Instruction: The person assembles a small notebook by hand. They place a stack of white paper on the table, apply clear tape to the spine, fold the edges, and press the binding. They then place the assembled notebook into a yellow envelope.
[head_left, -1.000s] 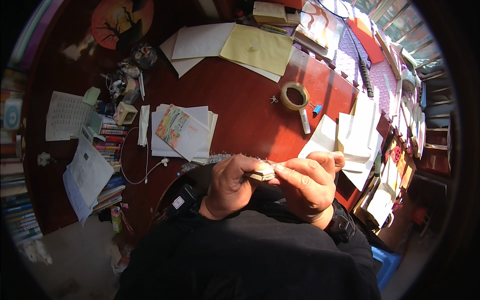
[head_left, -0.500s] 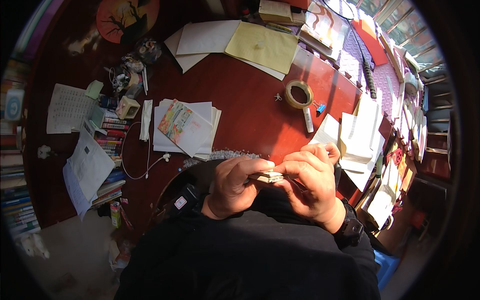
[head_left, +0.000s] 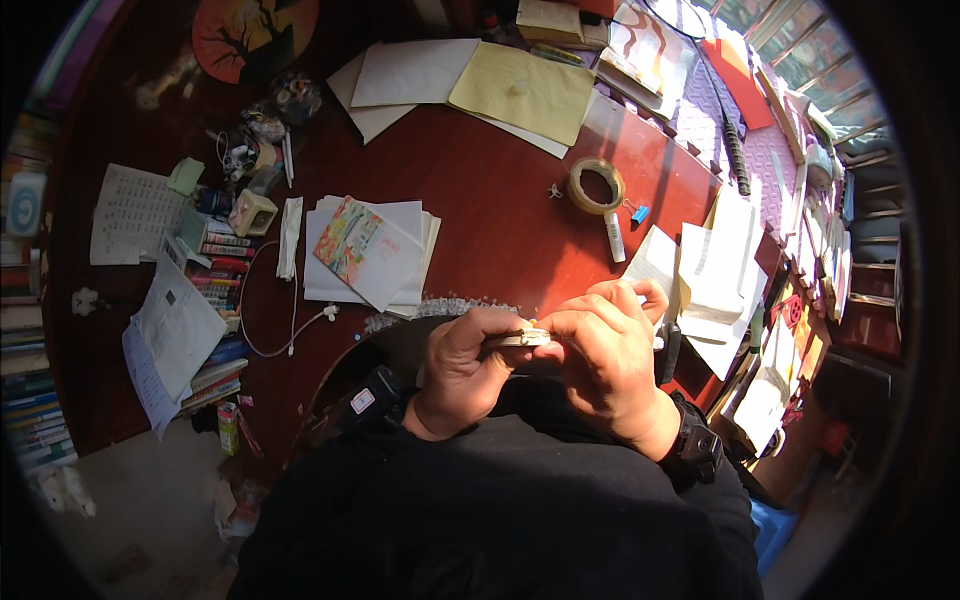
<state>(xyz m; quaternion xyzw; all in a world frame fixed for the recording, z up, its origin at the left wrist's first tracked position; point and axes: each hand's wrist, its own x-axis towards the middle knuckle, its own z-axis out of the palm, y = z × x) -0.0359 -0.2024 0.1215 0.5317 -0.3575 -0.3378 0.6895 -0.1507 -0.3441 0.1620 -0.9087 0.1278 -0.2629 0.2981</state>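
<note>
The left fingers [head_left: 482,325] pinch a small pale layered block [head_left: 519,339], the right fingers [head_left: 582,326] its right end; beyond them, a tape roll [head_left: 602,208] lies on the tabletop [head_left: 490,200].

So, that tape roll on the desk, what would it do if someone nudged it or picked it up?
The tape roll seems to lie flat, so a nudge would probably slide it rather than roll it. Stood on edge, its round shape could well roll. Its thick ring looks tightly wound, so it would likely stay stiff when lifted.
</note>
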